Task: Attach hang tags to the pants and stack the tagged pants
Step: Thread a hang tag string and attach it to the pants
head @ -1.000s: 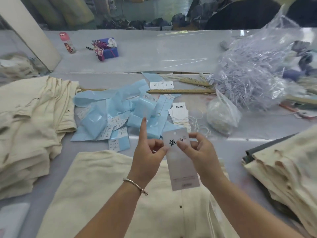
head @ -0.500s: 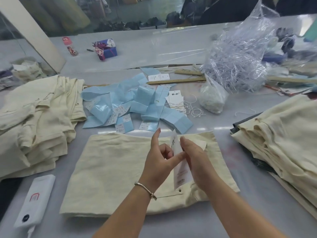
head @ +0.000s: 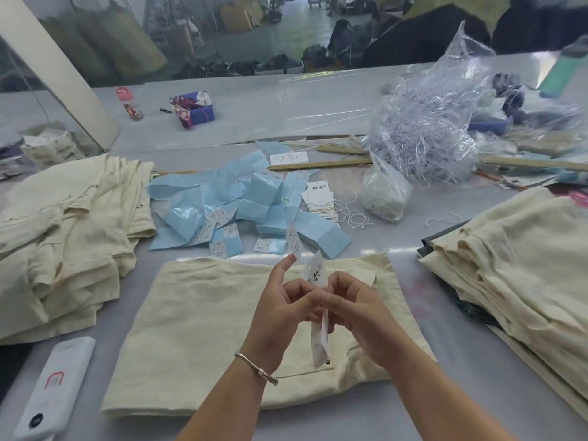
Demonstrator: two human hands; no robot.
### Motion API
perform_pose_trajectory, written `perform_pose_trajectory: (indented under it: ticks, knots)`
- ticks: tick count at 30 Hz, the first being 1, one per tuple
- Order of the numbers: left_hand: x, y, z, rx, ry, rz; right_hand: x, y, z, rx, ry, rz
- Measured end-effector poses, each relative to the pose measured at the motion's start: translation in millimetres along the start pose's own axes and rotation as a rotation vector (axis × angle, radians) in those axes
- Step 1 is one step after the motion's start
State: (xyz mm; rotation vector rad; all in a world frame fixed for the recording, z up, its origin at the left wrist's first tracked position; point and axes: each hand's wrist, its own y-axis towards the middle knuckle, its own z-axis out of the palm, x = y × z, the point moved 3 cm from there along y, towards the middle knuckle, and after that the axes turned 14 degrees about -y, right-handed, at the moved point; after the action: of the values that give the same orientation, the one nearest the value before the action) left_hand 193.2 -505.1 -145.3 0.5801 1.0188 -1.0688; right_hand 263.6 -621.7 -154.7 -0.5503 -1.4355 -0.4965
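Your left hand (head: pixel 288 308) and right hand (head: pixel 353 308) meet above the folded cream-coloured pants (head: pixel 203 329) that lie flat at the near middle of the grey tabletop (head: pixel 445 399). Both hands pinch the long white card hang tag (head: pixel 319 340), which stands nearly edge-on between them, its printed top above your fingers and its lower end hanging down over the pants' button. Your left fingers are curled round it, with the forefinger raised and touching a small white printed label (head: pixel 294 241) that sticks up just above. Your right thumb and fingers are closed on the tag from the other side. A thin silver bangle (head: pixel 256 367) sits on your left wrist.

Toward the left edge lies a loose heap of cream pants (head: pixel 63 224); toward the right edge, a neater stack of cream pants (head: pixel 515 259). Between them, beyond the folded pair, pale blue paper strips with white labels (head: pixel 241 205) are scattered, with a small bundle of white hang tags with strings (head: pixel 319 198) just beside them and a clear bag of white string (head: pixel 383 195) next to that. Farther back sits a big clear plastic bag of shredded strips (head: pixel 429 122). A white rectangular device (head: pixel 54 389) lies at the near left corner
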Motion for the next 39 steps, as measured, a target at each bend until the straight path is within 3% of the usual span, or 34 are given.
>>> perform_pose_trajectory:
  ticks: [8, 33, 35, 39]
  knots:
    - [1.6, 2.0, -1.7, -0.043, 0.091, 0.149, 1.1, -2.0, 6.5, 0.009, -0.024, 0.02]
    - [-3.9, -6.0, 2.9, -0.018, 0.02, 0.169, 8.5, -8.3, 10.7, 0.055, 0.005, -0.015]
    - [-3.0, -7.0, 2.0, -0.021, 0.026, 0.179, 8.2, -7.2, 9.9, 0.011, -0.013, -0.005]
    - [-5.7, -9.5, -2.4, -0.036, 0.022, 0.202, 1.8, -4.4, -3.2, -0.27, -0.095, 0.003]
